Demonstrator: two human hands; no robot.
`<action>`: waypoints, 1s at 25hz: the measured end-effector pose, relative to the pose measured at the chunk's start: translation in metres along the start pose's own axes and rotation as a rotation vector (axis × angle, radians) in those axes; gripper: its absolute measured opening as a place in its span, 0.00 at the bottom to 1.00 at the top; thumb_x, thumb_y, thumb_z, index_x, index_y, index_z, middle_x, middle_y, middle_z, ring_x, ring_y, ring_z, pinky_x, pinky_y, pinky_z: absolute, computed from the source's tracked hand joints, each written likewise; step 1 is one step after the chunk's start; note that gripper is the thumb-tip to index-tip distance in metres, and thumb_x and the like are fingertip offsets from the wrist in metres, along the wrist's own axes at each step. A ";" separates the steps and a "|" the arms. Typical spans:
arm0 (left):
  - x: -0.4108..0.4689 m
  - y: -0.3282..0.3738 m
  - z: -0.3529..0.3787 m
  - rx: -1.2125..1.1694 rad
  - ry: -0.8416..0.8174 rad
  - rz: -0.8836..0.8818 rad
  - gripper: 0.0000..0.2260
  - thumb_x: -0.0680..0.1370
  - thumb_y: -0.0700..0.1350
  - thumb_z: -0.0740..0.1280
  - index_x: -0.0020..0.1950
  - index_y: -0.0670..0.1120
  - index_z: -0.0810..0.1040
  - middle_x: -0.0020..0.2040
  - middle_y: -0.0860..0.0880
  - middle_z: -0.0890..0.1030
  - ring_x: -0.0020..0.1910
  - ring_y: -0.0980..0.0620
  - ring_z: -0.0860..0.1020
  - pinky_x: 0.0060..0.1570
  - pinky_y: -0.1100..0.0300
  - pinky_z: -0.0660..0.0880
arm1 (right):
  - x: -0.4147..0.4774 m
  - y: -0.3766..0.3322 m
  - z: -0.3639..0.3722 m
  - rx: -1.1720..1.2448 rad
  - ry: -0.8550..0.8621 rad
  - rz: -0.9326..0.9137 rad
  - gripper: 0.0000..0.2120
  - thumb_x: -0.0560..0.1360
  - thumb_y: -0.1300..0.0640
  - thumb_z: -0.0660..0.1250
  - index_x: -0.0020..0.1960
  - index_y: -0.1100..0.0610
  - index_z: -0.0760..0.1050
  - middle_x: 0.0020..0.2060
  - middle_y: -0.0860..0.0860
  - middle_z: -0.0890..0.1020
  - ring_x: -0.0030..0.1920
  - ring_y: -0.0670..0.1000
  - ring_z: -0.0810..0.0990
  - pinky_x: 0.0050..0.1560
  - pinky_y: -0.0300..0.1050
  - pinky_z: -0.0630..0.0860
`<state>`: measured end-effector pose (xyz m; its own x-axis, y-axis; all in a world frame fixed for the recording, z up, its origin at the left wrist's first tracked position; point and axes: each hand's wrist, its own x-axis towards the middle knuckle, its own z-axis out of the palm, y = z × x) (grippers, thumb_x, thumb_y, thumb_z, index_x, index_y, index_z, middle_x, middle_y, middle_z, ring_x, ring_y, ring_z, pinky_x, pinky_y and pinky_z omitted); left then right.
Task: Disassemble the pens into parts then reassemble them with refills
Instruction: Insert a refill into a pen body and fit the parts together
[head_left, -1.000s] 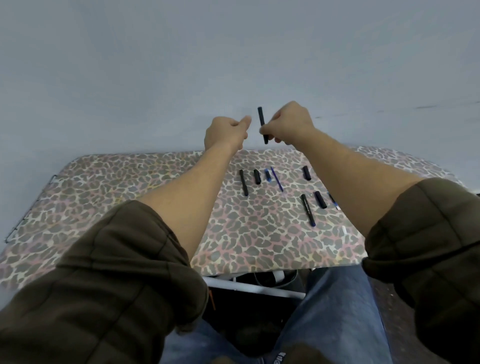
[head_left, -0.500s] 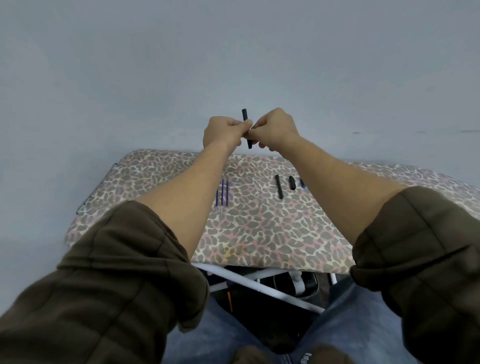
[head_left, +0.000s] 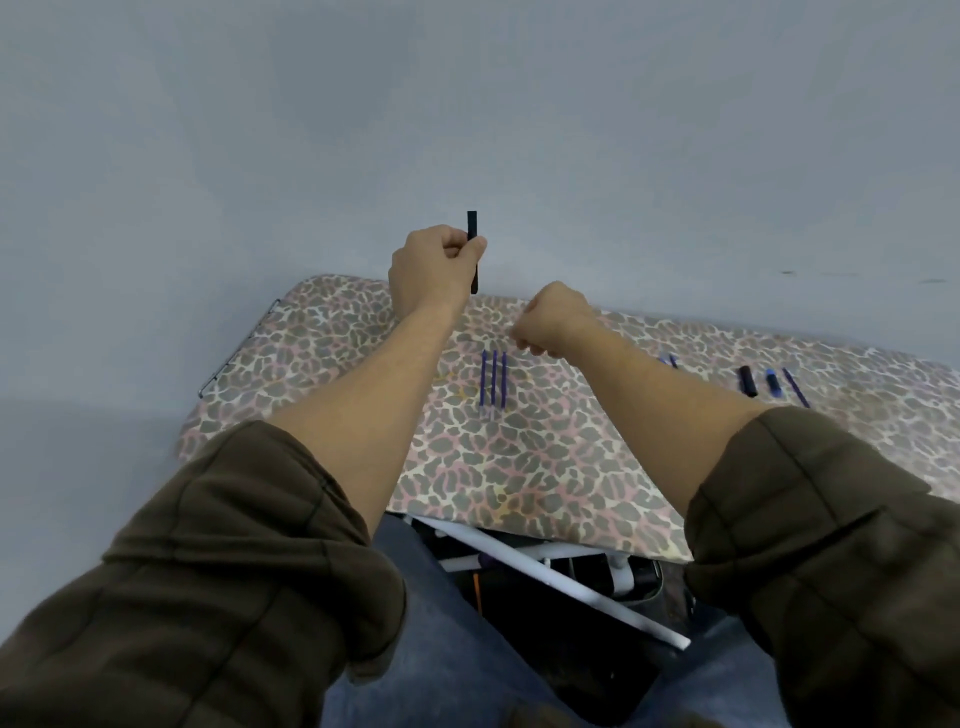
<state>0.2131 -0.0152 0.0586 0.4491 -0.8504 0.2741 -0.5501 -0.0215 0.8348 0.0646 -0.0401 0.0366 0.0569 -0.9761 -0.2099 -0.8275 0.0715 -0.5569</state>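
1. We're sitting with jeans (head_left: 441, 654) at the bottom of view and brown sleeves (head_left: 234, 545) bunching up on both forearms.
2. A white frame tube (head_left: 550, 579) is showing under the near edge of the counter (head_left: 519, 478), which is wearing a leopard-print cover.
3. Three purple refills (head_left: 493, 382) are lying mid-counter, parallel, just beside each other, pointing away from us.
4. Our right hand (head_left: 556, 322) is hovering over the far ends of those refills, fingers curling into a fist. The palm side is hidden, so we can't tell if it's holding anything or touching them.
5. Far right on the counter, well apart from the three refills, a black pen part (head_left: 748, 381), a blue part (head_left: 773, 383) and a loose refill (head_left: 796, 388) are lying near each other.
6. Our left hand (head_left: 436, 265) is hanging raised over the far counter edge, thumb and fingers pinching the black pen barrel (head_left: 471, 226). The barrel is standing upright, top end sticking out above the fist and bottom end below it, clear of the counter.
7. A grey wall (head_left: 467, 104) is filling the background.
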 end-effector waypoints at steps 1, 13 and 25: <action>0.002 -0.005 0.000 -0.008 0.007 -0.009 0.10 0.78 0.55 0.72 0.52 0.51 0.86 0.39 0.59 0.81 0.41 0.58 0.81 0.40 0.66 0.73 | 0.002 0.001 0.011 -0.070 -0.006 0.023 0.05 0.76 0.64 0.70 0.44 0.63 0.83 0.37 0.56 0.85 0.31 0.52 0.80 0.32 0.43 0.77; 0.015 -0.033 0.011 -0.072 -0.046 -0.044 0.09 0.77 0.55 0.73 0.51 0.52 0.86 0.38 0.62 0.81 0.40 0.65 0.80 0.40 0.67 0.74 | 0.017 -0.001 0.051 -0.206 -0.099 0.125 0.14 0.71 0.67 0.67 0.29 0.58 0.73 0.21 0.52 0.76 0.20 0.50 0.73 0.21 0.36 0.70; -0.018 0.010 0.050 -0.020 -0.164 0.028 0.10 0.76 0.56 0.74 0.51 0.51 0.87 0.44 0.53 0.87 0.44 0.54 0.84 0.48 0.54 0.82 | 0.016 0.015 -0.070 0.376 0.272 0.019 0.14 0.75 0.65 0.70 0.61 0.64 0.82 0.46 0.60 0.87 0.40 0.57 0.89 0.49 0.55 0.87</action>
<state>0.1644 -0.0259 0.0377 0.3119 -0.9249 0.2175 -0.5459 0.0129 0.8377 0.0139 -0.0686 0.0815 -0.1468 -0.9886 -0.0326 -0.5639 0.1107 -0.8184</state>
